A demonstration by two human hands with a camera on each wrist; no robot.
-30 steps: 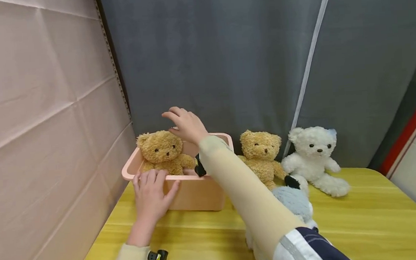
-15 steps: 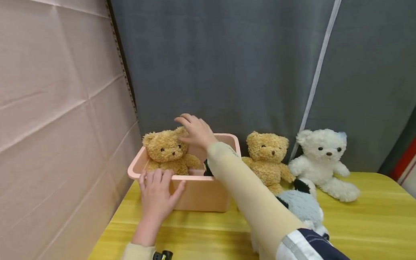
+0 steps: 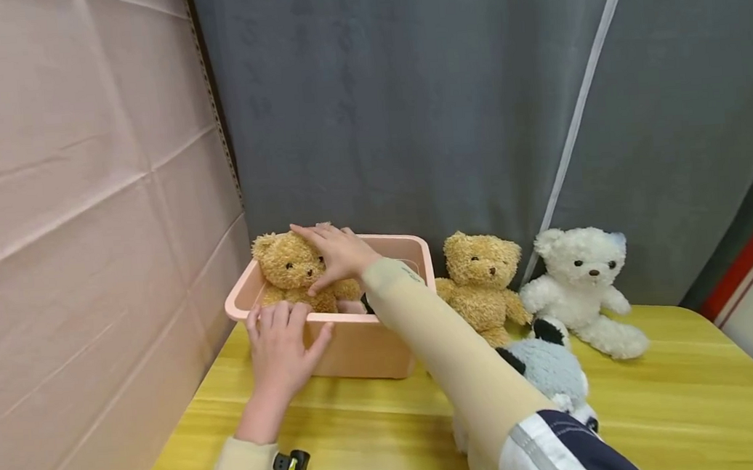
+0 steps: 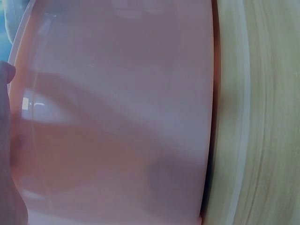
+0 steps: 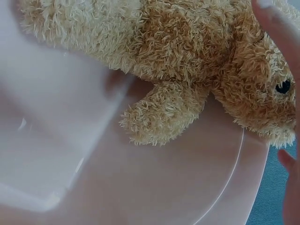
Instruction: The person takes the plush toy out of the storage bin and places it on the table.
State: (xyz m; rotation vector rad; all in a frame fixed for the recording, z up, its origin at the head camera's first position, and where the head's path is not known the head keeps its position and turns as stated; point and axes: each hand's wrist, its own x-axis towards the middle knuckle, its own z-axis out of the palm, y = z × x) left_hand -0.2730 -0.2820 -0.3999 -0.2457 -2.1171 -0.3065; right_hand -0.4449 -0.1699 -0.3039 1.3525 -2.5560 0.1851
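Note:
A fluffy golden-brown teddy bear (image 3: 286, 262) sits at the left end of a pink plastic bin (image 3: 365, 349), leaning on its wall. My right hand (image 3: 338, 252) is spread at the bear's head, overlapping one side of its face, with thumb and fingers apart. In the right wrist view, the bear's arm and body (image 5: 183, 42) lie against the bin's inside, and part of my right hand (image 5: 288, 51) crosses beside its eye. My left hand (image 3: 282, 347) grips the bin's front rim, fingers hooked over the edge; the fingertips are hidden inside. The left wrist view shows the bin's outer wall (image 4: 122, 112).
Right of the bin sit another golden-brown bear (image 3: 481, 286) and a white bear (image 3: 583, 286). A grey-and-white plush toy (image 3: 546, 369) is partly behind my right forearm. All are on a yellow wood-grain table (image 3: 663, 397), between a pale wall covering (image 3: 78, 285) and a grey curtain (image 3: 374, 104).
My right hand has come down from above the bin, leftward onto the bear's head. My left hand has stayed on the rim. The head view has shifted slightly.

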